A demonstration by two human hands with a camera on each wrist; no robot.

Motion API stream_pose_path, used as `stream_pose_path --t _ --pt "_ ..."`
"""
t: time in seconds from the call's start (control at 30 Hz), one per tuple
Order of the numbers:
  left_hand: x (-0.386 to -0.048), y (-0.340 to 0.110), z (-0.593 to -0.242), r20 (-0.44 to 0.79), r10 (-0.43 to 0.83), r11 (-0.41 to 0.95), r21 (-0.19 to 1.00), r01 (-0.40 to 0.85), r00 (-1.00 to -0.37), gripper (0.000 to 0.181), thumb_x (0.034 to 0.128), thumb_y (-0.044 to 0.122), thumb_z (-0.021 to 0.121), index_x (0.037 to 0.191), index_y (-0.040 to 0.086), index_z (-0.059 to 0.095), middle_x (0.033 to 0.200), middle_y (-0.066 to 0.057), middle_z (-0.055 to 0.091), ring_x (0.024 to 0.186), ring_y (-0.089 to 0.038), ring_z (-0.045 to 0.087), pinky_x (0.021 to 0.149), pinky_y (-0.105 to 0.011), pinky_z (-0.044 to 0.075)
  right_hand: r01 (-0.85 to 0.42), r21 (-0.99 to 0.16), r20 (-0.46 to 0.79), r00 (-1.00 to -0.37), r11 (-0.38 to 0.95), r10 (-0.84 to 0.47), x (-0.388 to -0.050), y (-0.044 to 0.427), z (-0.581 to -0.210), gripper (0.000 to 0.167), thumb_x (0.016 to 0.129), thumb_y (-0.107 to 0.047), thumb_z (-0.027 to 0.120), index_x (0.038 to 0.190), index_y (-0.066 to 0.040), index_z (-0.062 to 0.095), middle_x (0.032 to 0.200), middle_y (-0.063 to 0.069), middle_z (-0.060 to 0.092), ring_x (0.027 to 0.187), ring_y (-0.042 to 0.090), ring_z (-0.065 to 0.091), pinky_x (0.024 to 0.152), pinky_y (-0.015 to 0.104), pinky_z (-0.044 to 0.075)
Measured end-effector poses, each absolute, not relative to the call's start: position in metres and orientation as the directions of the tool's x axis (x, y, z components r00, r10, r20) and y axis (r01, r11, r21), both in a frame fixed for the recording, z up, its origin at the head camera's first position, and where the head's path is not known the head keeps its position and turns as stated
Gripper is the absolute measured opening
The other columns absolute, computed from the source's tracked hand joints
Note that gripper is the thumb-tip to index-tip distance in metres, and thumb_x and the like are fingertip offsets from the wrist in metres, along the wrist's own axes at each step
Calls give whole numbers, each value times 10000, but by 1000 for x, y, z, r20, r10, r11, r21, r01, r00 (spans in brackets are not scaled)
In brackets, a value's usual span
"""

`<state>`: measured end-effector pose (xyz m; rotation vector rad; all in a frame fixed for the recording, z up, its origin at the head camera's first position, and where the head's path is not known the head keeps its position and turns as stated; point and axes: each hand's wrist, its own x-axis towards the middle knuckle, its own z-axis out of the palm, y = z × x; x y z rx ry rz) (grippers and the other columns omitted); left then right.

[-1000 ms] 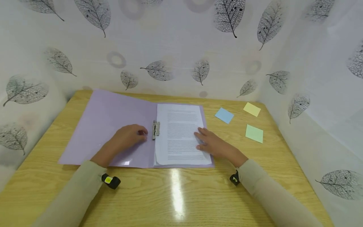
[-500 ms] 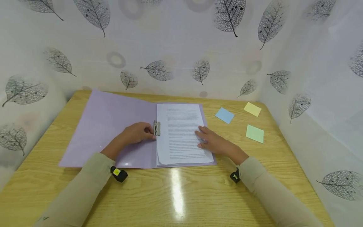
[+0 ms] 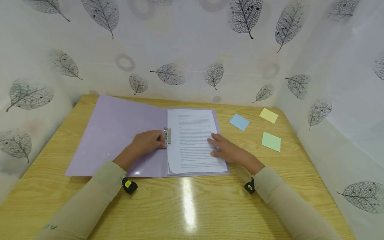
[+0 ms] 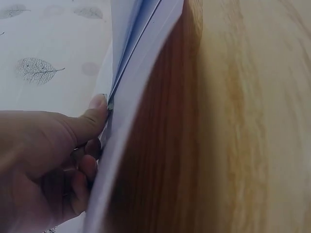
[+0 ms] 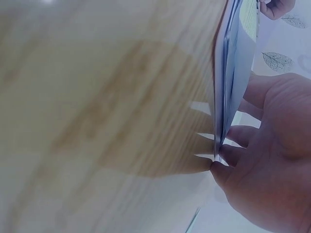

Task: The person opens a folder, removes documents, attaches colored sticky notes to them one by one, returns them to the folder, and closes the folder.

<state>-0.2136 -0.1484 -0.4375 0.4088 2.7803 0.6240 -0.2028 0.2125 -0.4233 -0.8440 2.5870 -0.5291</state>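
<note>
A lilac clip folder (image 3: pixel 120 120) lies spread on the table, a stack of printed paper (image 3: pixel 195 143) on its right half. My left hand (image 3: pixel 145 141) is at the metal clip (image 3: pixel 169 136) by the spine, pinching its near end with curled fingers and thumb. The left wrist view has the thumb (image 4: pixel 92 119) pressed at the clip, and the hand partly hides what the other fingers do. On the right edge of the top sheet rests my right hand (image 3: pixel 229 150), its fingers spread. The right wrist view shows its fingers (image 5: pixel 238 155) by the stack's edge.
To the right of the folder lie a blue sticky note (image 3: pixel 239 122), a yellow one (image 3: pixel 268 115) and a green sticky note (image 3: pixel 271 141). A leaf-patterned curtain (image 3: pixel 180 43) hangs behind the wooden table (image 3: pixel 156 210) and along its sides.
My left hand has moved right from the folder's left cover to the metal clip, and its fingers have closed there. The right hand has stayed on the paper's edge.
</note>
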Motion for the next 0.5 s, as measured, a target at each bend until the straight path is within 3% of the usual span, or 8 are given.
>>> stream_pose_path --t 0.3,0.5 --pt "-211 -150 -433 -153 308 852 483 201 -939 291 951 509 644 981 221 615 927 19 666 838 -201 581 753 -401 448 -511 -428 -201 -750 746 -630 -201 214 -420 642 1026 -217 582 1549 34 309 1633 305 143 1505 511 111 1211 616 178" --pt "-211 -159 -426 -150 296 790 593 154 -943 276 1007 463 580 1204 281 644 1092 4 680 791 -167 627 726 -370 454 -521 -435 -197 -741 734 -642 -202 212 -421 629 1028 -216 579 1547 28 320 1627 313 154 1504 513 118 1207 617 188"
